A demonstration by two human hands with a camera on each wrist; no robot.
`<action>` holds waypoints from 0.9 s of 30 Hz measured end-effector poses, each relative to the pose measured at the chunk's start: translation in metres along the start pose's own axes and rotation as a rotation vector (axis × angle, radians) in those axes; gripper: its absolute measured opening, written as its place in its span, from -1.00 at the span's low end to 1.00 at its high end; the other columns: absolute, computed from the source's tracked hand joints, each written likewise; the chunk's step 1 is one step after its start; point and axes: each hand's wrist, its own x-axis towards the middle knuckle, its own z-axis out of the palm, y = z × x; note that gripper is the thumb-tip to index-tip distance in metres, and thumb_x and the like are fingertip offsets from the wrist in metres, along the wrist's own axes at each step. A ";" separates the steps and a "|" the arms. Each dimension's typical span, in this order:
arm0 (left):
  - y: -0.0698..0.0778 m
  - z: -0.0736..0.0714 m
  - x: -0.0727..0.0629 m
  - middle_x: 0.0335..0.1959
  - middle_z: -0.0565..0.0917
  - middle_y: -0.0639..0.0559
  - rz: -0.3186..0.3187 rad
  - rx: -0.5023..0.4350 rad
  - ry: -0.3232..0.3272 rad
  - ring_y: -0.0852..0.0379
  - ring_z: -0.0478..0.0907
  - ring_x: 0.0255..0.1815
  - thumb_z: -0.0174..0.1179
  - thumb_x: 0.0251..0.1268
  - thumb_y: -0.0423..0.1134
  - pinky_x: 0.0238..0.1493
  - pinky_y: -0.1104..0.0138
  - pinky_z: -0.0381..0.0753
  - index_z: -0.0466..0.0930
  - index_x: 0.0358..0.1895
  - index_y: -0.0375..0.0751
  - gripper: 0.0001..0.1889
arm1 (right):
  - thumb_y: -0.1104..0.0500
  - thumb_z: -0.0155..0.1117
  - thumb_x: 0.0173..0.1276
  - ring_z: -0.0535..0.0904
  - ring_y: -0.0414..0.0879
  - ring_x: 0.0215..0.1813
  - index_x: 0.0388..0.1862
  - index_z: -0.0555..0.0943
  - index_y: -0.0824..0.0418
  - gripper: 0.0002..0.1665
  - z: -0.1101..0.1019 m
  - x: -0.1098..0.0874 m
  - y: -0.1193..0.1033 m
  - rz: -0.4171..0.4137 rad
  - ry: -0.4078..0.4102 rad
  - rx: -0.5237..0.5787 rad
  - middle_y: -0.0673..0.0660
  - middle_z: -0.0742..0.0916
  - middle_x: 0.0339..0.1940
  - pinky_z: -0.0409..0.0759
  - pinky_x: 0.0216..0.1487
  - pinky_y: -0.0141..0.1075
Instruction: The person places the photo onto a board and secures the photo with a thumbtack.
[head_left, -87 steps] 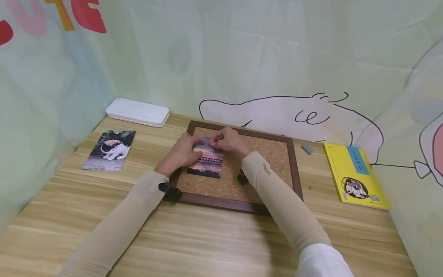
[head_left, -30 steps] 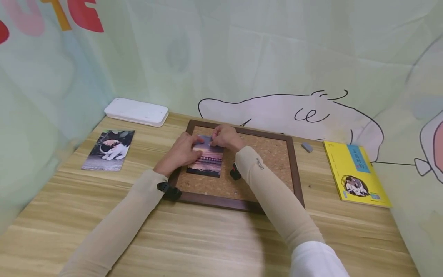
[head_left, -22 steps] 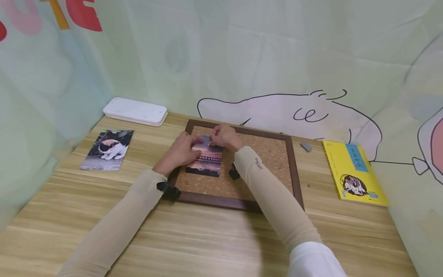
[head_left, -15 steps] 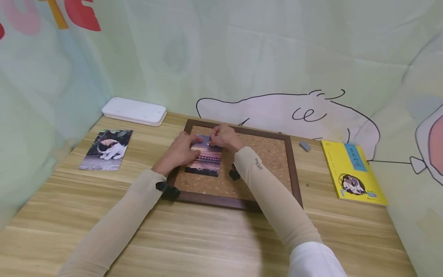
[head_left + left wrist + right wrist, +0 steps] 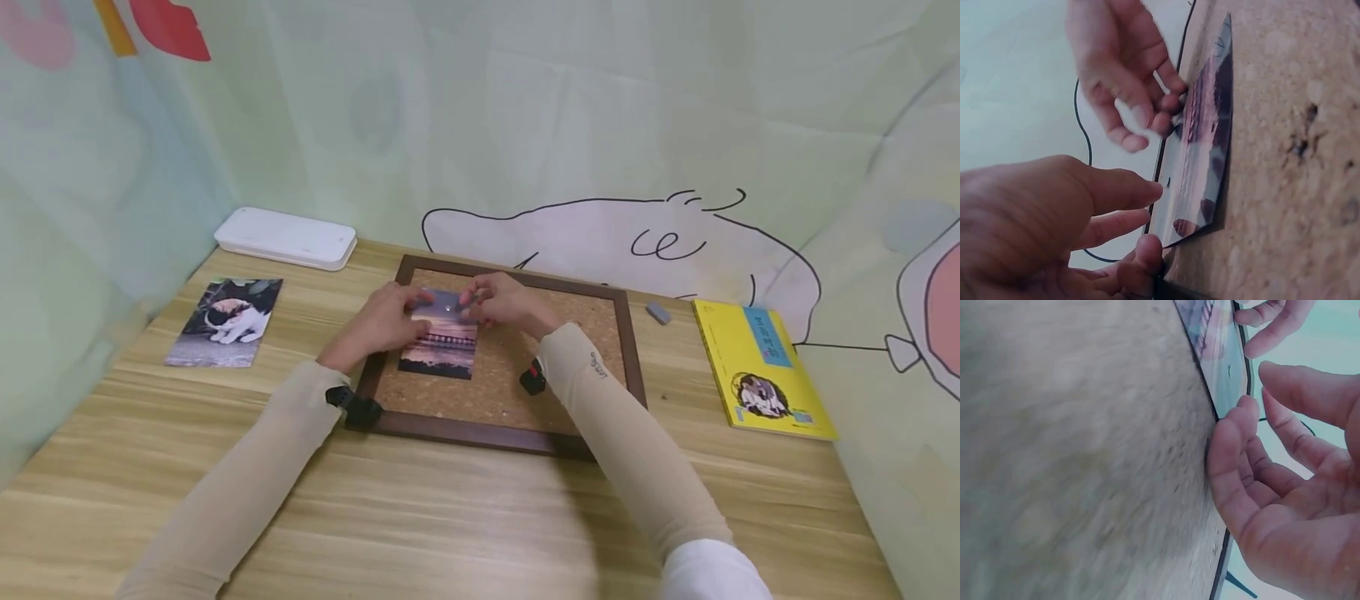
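Observation:
A sunset photo (image 5: 442, 354) lies on the left part of a framed cork board (image 5: 450, 400). Near the photo's top edge sits a small shiny thumbtack (image 5: 447, 308), which also appears as a small mark on the print in the right wrist view. My left hand (image 5: 378, 321) rests at the photo's left side, thumb and fingers extended along it. Just right of the tack is my right hand (image 5: 510, 302), its fingers bent loosely, apart from the tack. In the right wrist view, a gap shows between the right thumb (image 5: 1310, 394) and fingers, with nothing held.
A cat photo (image 5: 225, 325) lies on the wooden table left of the board, below a white case (image 5: 285, 237). To the right are a grey eraser-like block (image 5: 658, 314) and a yellow book (image 5: 761, 367). A printed cloth wall stands close behind the board.
My right hand has let go of the thumbtack and drawn slightly right, its fingers spreading, so the tack now shows on the photo. The left hand stays beside the photo. The view shifts slightly.

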 end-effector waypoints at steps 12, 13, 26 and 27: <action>-0.003 -0.001 -0.001 0.22 0.62 -0.43 0.030 -0.022 0.002 -0.33 0.54 0.28 0.29 0.38 -0.26 0.32 -0.19 0.55 0.59 0.39 -0.27 -0.48 | 0.17 0.32 0.56 0.58 -0.01 0.01 0.16 0.64 0.17 -0.73 -0.012 -0.057 0.034 -0.064 0.098 -0.140 0.15 0.70 0.00 0.57 0.00 -0.21; -0.004 -0.001 -0.001 0.22 0.63 -0.42 0.032 -0.019 0.005 -0.33 0.54 0.28 0.29 0.37 -0.26 0.32 -0.19 0.56 0.59 0.39 -0.27 -0.48 | 0.16 0.32 0.56 0.59 0.01 0.03 0.17 0.64 0.17 -0.73 -0.014 -0.063 0.037 -0.059 0.103 -0.142 0.16 0.71 0.02 0.57 0.02 -0.20; -0.018 -0.023 -0.014 0.21 0.65 -0.44 0.013 0.049 0.021 -0.31 0.62 0.14 0.29 0.46 -0.24 0.14 -0.11 0.62 0.57 0.43 -0.29 -0.49 | 0.17 0.32 0.57 0.65 0.09 0.13 0.17 0.67 0.22 -0.72 -0.044 -0.118 0.076 -0.055 0.192 -0.224 0.24 0.75 0.15 0.59 0.12 -0.15; -0.019 -0.025 -0.015 0.21 0.65 -0.45 0.008 0.055 0.018 -0.32 0.63 0.13 0.28 0.48 -0.24 0.12 -0.12 0.63 0.57 0.42 -0.29 -0.49 | 0.17 0.32 0.57 0.65 0.09 0.16 0.18 0.67 0.22 -0.72 -0.046 -0.121 0.079 -0.061 0.198 -0.234 0.24 0.74 0.17 0.60 0.15 -0.13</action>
